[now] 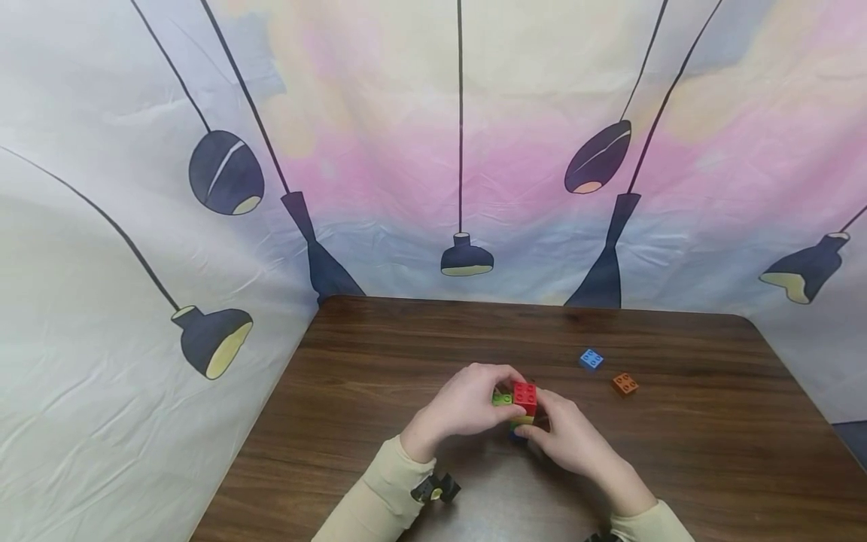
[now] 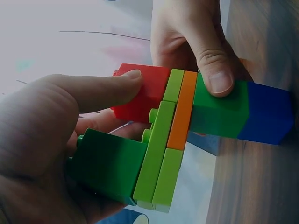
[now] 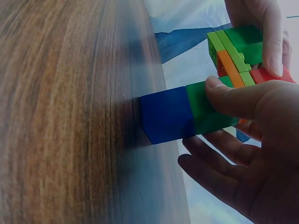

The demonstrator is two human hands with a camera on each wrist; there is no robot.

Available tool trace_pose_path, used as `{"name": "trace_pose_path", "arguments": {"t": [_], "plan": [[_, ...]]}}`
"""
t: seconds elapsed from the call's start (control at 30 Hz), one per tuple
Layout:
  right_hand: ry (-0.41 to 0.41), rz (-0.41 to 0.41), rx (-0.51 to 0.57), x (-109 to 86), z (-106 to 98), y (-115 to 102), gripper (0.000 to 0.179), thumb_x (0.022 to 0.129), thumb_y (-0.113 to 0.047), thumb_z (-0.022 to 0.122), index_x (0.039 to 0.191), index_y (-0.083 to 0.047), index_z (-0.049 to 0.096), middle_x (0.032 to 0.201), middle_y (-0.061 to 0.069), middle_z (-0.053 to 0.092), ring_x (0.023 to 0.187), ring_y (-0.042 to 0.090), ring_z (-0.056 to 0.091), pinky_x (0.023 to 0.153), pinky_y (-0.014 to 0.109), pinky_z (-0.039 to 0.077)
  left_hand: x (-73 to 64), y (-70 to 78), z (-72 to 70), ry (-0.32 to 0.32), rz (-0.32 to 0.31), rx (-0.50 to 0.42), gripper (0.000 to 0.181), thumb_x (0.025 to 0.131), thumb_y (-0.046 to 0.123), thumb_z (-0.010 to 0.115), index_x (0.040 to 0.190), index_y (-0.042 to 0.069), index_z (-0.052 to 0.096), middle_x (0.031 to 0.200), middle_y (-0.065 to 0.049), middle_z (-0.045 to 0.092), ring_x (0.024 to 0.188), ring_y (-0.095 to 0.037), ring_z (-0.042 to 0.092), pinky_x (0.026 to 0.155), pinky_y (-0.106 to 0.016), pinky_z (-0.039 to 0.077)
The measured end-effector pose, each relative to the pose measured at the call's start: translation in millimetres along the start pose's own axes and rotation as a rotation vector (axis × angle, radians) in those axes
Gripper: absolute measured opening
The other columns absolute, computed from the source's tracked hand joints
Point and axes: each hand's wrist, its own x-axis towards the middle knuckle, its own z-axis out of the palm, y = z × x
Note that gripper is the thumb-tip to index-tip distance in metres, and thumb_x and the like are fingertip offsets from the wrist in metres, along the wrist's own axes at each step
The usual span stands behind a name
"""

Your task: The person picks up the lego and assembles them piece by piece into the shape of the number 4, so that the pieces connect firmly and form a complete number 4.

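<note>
Both hands hold one built structure of toy building bricks, upright over the table. At its base is a dark blue brick [image 3: 166, 115], with a green brick [image 2: 222, 114] stacked on it. Above come a thin orange brick [image 2: 182, 112] and light green bricks [image 2: 154, 154]. On top sit a red brick [image 1: 524, 395] and, to its left, a dark green brick [image 2: 112, 161]. My left hand [image 1: 457, 403] grips the red brick, thumb on its near face. My right hand [image 1: 574, 438] pinches the lower green brick, thumb across its side.
A light blue brick [image 1: 591, 359] and an orange-brown brick [image 1: 625, 385] lie loose on the wooden table [image 1: 379, 339], beyond the right hand. A cloth backdrop [image 1: 379, 150] printed with lamps hangs behind the table's far edge and along the left side.
</note>
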Motion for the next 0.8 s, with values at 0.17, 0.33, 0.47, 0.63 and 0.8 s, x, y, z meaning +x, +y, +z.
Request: {"name": "trace_pose_path", "arguments": {"t": [0.17, 0.33, 0.47, 0.63, 0.8], "plan": [[0.004, -0.018, -0.002, -0.5, -0.5, 0.8, 0.046, 0.091, -0.022, 0.088, 0.132, -0.011, 0.070, 0.120, -0.001, 0.073, 0.105, 0.016, 0.071, 0.089, 0.041, 0.059, -1.2, 3.2, 1.0, 0.025, -0.006, 0.035, 0.031, 0.093, 0.032, 0.087, 0.120, 0.021, 0.076, 0.098, 0.019, 0.072, 0.087, 0.005, 0.063, 0.074, -0.020, 0.049], [0.006, -0.018, -0.001, -1.3, -0.2, 1.7, 0.046, 0.091, -0.022, 0.089, 0.131, -0.011, 0.070, 0.119, -0.001, 0.073, 0.104, 0.016, 0.071, 0.089, 0.041, 0.059, -2.2, 6.5, 0.3, 0.027, -0.015, 0.048, 0.031, 0.093, 0.032, 0.086, 0.120, 0.021, 0.076, 0.098, 0.019, 0.072, 0.086, 0.005, 0.063, 0.074, -0.020, 0.049], [0.007, 0.000, 0.004, -1.3, 1.0, 1.9, 0.047, 0.090, -0.019, 0.089, 0.133, -0.012, 0.070, 0.120, -0.002, 0.073, 0.105, 0.015, 0.071, 0.091, 0.040, 0.059, -2.7, 8.7, 0.0, 0.015, -0.031, 0.064, 0.032, 0.095, 0.032, 0.085, 0.122, 0.021, 0.076, 0.097, 0.017, 0.073, 0.078, 0.004, 0.061, 0.068, -0.020, 0.047], [0.007, -0.006, 0.009, -1.7, 0.9, 2.3, 0.048, 0.091, -0.020, 0.088, 0.133, -0.009, 0.069, 0.121, 0.001, 0.073, 0.105, 0.017, 0.071, 0.091, 0.042, 0.060, -3.5, 10.5, -0.7, 0.013, -0.043, 0.083, 0.032, 0.095, 0.032, 0.084, 0.124, 0.020, 0.075, 0.095, 0.016, 0.073, 0.073, 0.003, 0.058, 0.064, -0.020, 0.046], [-0.002, -0.013, 0.004, -1.2, 1.0, 2.4, 0.047, 0.091, -0.021, 0.088, 0.133, -0.010, 0.069, 0.118, 0.000, 0.073, 0.104, 0.016, 0.071, 0.089, 0.041, 0.060, -4.5, 10.0, -1.5, 0.011, -0.051, 0.087, 0.032, 0.095, 0.032, 0.084, 0.124, 0.020, 0.075, 0.096, 0.016, 0.073, 0.075, 0.003, 0.058, 0.065, -0.021, 0.046]]}}
